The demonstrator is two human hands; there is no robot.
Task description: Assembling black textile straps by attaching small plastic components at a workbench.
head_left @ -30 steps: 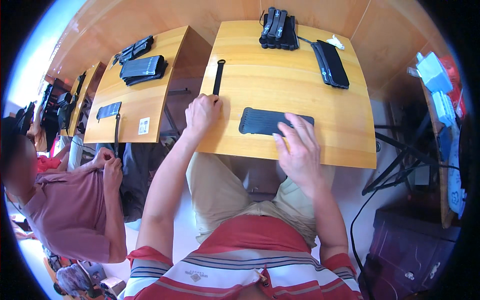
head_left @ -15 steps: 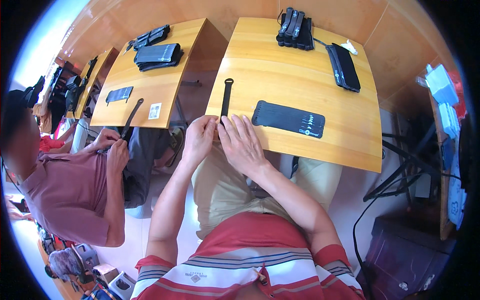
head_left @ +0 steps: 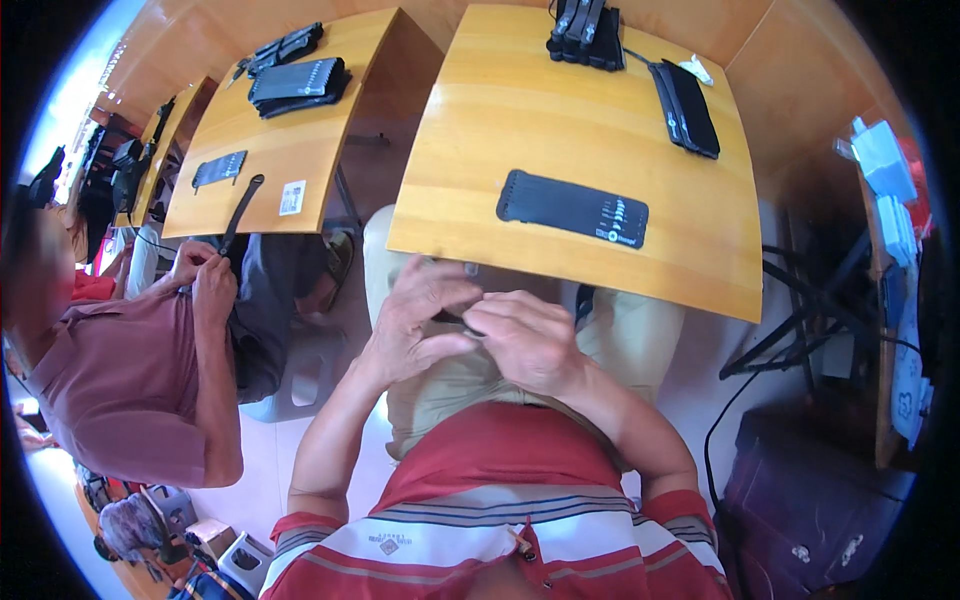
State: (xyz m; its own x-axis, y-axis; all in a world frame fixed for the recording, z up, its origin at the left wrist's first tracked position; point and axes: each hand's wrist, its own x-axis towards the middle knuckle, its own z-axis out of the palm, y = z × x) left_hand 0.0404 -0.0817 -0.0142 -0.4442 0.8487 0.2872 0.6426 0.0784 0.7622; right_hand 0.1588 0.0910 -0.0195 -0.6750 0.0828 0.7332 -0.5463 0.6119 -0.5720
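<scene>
A black strap (head_left: 470,331), mostly hidden, is between my hands, over my lap and below the desk's near edge. My right hand (head_left: 535,342) is closed, with fingers curled on the strap. My left hand (head_left: 415,318) is slightly blurred; its fingers and thumb are apart, curving toward the strap and the right fingertips. Ahead on the wooden desk (head_left: 480,110) lies a flat stack of black straps (head_left: 560,203), with light print at its right end.
Black strap bundles (head_left: 585,38) lie at the desk's far edge, another bundle (head_left: 685,110) at the far right. To my left, a person (head_left: 130,370) in a mauve shirt handles a strap (head_left: 240,212) beside another desk (head_left: 290,130). Blue-white packages (head_left: 885,165) fill a right-hand shelf.
Both hands have drawn back from the desk edge to my lap, taking the strap off the desktop. My left fingers have spread and my right hand has closed. The view has shifted slightly.
</scene>
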